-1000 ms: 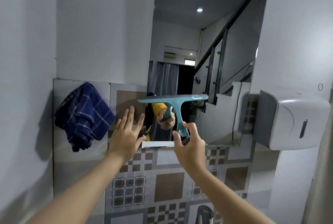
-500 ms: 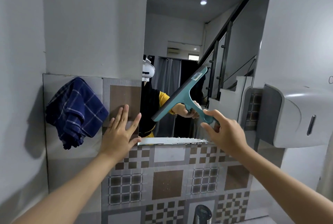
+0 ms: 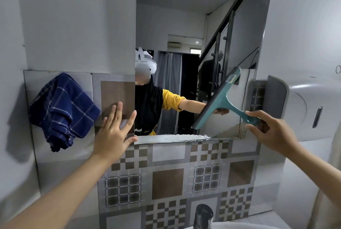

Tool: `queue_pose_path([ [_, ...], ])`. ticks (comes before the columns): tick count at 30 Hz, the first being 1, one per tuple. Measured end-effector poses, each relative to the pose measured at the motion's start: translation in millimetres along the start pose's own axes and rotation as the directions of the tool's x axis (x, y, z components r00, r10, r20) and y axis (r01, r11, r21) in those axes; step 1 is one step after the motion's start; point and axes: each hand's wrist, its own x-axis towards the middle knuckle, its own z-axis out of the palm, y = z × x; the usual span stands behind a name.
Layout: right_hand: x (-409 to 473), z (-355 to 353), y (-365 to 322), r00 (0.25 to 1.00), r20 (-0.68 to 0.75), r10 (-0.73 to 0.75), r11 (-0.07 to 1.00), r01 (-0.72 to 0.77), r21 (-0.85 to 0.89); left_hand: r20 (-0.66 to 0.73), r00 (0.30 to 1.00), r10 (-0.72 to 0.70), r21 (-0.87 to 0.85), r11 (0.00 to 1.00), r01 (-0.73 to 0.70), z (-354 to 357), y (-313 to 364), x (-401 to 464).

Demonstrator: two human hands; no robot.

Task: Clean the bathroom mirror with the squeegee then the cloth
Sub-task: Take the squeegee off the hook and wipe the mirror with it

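Note:
The tall mirror [image 3: 177, 25] hangs on the wall ahead. My right hand [image 3: 271, 129] grips the handle of a teal squeegee [image 3: 221, 99], whose blade lies tilted against the mirror's lower right part. A white foamy streak [image 3: 171, 137] runs along the mirror's bottom edge. My left hand [image 3: 114, 131] rests flat with fingers spread on the tiled wall, just left of the mirror's lower corner. A dark blue checked cloth [image 3: 62, 110] hangs on the wall further left.
A white dispenser [image 3: 302, 107] juts from the wall right of the mirror, close to my right hand. A metal tap [image 3: 203, 215] and the rim of a basin [image 3: 239, 226] sit below. Patterned tiles [image 3: 168, 182] cover the wall under the mirror.
The squeegee has moved from the mirror's lower left to its lower right and its blade has turned from level to steeply tilted. My left hand has stayed on the wall.

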Motion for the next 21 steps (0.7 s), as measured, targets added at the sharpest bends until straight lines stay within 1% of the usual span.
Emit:
queue_pose_path([
  [4, -14.7, -8.4, 17.5, 0.998, 0.010, 0.059, 0.998, -0.059, -0.011, 0.000, 1.000, 0.000, 0.001, 1.000, 0.000, 0.5, 0.5, -0.6],
  [7, -21.1, -5.5, 13.0, 0.995, -0.012, 0.102, 0.995, -0.102, 0.006, 0.010, 1.000, -0.007, -0.005, 1.000, 0.007, -0.3, 1.4, -0.4],
  [9, -26.2, -1.4, 6.6, 0.986, -0.033, 0.161, 0.986, -0.159, 0.045, 0.020, 1.000, -0.010, -0.009, 1.000, 0.010, -0.9, 1.8, -0.1],
  [12, -36.4, 7.1, -2.0, 0.966, -0.007, 0.260, 0.956, -0.256, 0.143, 0.029, 1.000, -0.010, -0.021, 1.000, 0.010, -1.1, 1.9, 0.1],
  [16, -49.8, 21.7, -17.4, 0.900, 0.051, 0.432, 0.849, -0.425, 0.314, 0.036, 0.999, -0.011, -0.029, 1.000, 0.012, -0.6, 1.8, 0.3],
  [19, -59.3, 36.1, -33.9, 0.855, 0.069, 0.514, 0.755, -0.489, 0.438, 0.038, 0.999, -0.008, -0.031, 0.999, 0.010, -0.1, 1.4, 0.4],
  [21, -63.0, 46.2, -47.0, 0.810, 0.067, 0.582, 0.682, -0.531, 0.503, 0.036, 0.999, -0.006, -0.038, 0.999, 0.007, 0.5, 1.4, 0.4],
])
